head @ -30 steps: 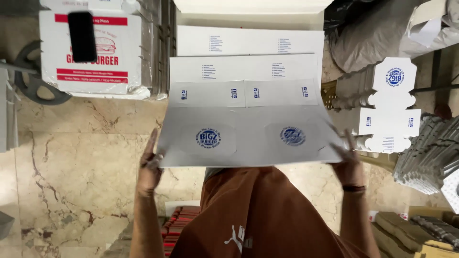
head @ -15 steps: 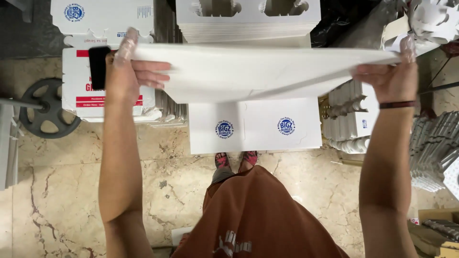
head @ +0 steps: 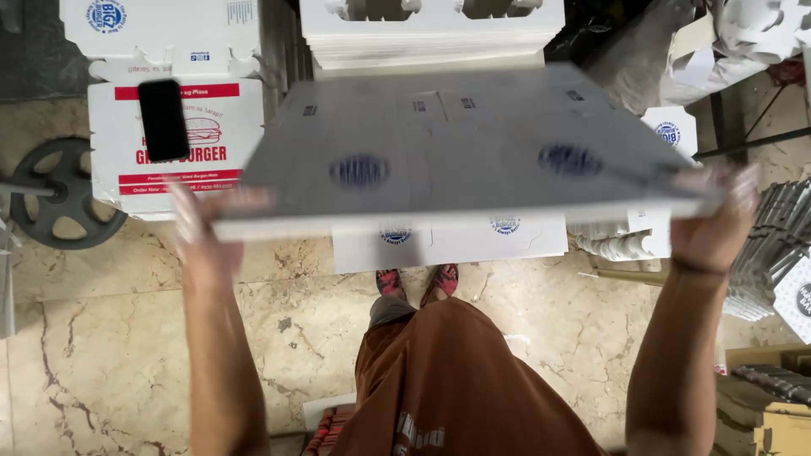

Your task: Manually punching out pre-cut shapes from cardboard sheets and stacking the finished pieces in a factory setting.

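A large flat white cardboard box blank (head: 473, 143) with two blue round logos is raised in front of me, tilted and blurred by motion. My left hand (head: 207, 232) grips its near left corner. My right hand (head: 718, 224) grips its near right corner. Below it, another flat box blank (head: 448, 243) with blue logos lies on the marble floor just past my feet (head: 418, 283). A thick stack of white die-cut blanks (head: 431, 38) sits beyond the raised sheet.
A red-and-white printed box (head: 177, 160) with a black phone (head: 163, 120) on it stands at the left, beside a black weight plate (head: 63, 194). More folded blanks (head: 777, 253) pile up at the right. Brown cartons (head: 760, 405) sit at the lower right.
The sheet was low over the floor, then lifted high edge-on; now it has tipped so its printed face shows, and both hands have come lower and nearer.
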